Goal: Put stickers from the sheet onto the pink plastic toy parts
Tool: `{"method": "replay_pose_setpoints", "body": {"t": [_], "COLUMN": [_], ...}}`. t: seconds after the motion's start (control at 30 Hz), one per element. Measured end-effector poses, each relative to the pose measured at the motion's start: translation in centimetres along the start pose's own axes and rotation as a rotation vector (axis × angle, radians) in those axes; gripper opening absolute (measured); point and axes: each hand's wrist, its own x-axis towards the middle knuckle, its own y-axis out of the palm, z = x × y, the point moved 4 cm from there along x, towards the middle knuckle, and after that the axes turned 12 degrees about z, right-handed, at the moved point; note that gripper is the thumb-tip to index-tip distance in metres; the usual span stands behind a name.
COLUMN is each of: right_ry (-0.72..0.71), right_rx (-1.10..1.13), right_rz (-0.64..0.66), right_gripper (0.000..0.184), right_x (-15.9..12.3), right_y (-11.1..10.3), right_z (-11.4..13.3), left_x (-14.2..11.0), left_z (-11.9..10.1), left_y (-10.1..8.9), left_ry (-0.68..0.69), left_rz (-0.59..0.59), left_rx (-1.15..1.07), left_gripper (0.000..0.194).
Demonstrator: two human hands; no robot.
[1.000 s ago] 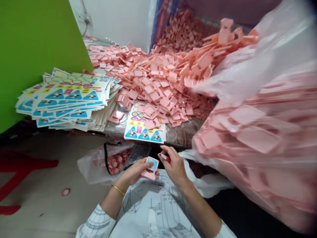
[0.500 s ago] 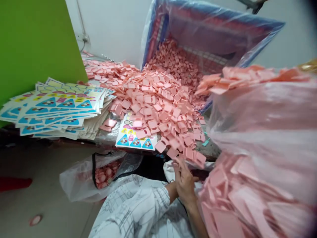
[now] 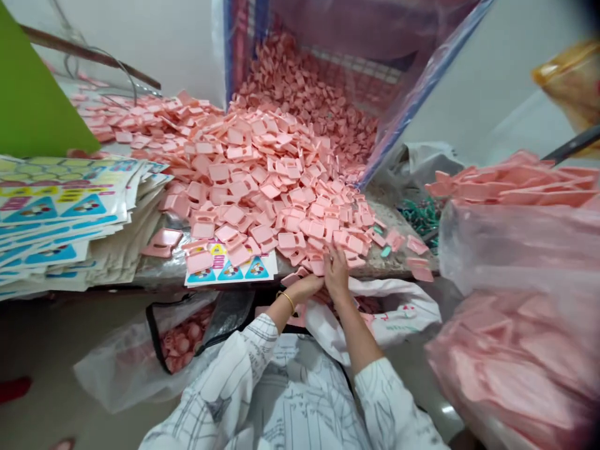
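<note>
A big heap of flat pink plastic pieces (image 3: 262,181) spills over the table from a tipped sack (image 3: 398,94). My right hand (image 3: 336,270) lies at the heap's near edge with its fingers stretched out over the pieces. My left hand (image 3: 310,286), with a gold bangle at the wrist, sits just left of it at the table edge; its fingers are hidden behind the right hand and the pieces. A sticker sheet with blue triangles (image 3: 225,270) lies partly under the heap, left of my hands.
A thick stack of sticker sheets (image 3: 56,212) fills the left of the table beside a green board (image 3: 32,119). A clear bag of pink pieces (image 3: 515,300) bulks at the right. Below the table hang a bag of round pink parts (image 3: 178,340) and a white bag (image 3: 403,312). Small teal parts (image 3: 422,215) lie at the back right.
Both hands have risen from my lap to the near edge of the heap. The pink piece in my left hand and the red-tipped thing in my right are no longer visible. The view swung right.
</note>
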Motion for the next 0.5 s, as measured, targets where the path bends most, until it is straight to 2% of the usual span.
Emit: {"method": "replay_pose_setpoints", "body": {"t": [0.1,0.17,0.23,0.3,0.37,0.43,0.47,0.5], "right_ry": [-0.04,-0.042,-0.023,-0.018,-0.039,-0.019,0.006,0.039], "right_rx": [0.064,0.123,0.174,0.213,0.253,0.385,0.475,0.545], "right_rz": [0.049,0.082,0.19,0.323,0.312,0.267,0.317,0.451], "right_gripper": [0.053,0.049,0.043,0.036,0.035,0.039,0.041,0.041], "right_x": [3.8,6.8,9.7,11.5,11.2,8.4,6.3,3.7], "right_y": [0.3,-0.2,-1.2,-3.0,-5.9,-9.2,-10.3,-10.9], "right_z": [-0.2,-0.2,0.1,0.8,1.7,2.1,2.1,1.9], "left_x": [1.1,1.7,2.6,3.7,4.7,5.6,5.8,5.9], "left_z": [0.0,-1.0,-2.8,-5.3,-7.7,-9.7,-10.7,-11.6], "left_y": [-1.2,-1.8,-2.1,-2.1,-2.3,-2.6,-2.8,-3.0], "left_ry": [-0.245,-0.312,-0.245,-0.055,0.124,0.212,0.236,0.252], "left_rz": [0.09,0.131,0.158,0.148,0.09,0.022,-0.012,-0.037], "left_rx": [0.165,0.235,0.293,0.336,0.325,0.265,0.241,0.235], "left_gripper": [0.029,0.024,0.029,0.035,0.039,0.041,0.04,0.037]}}
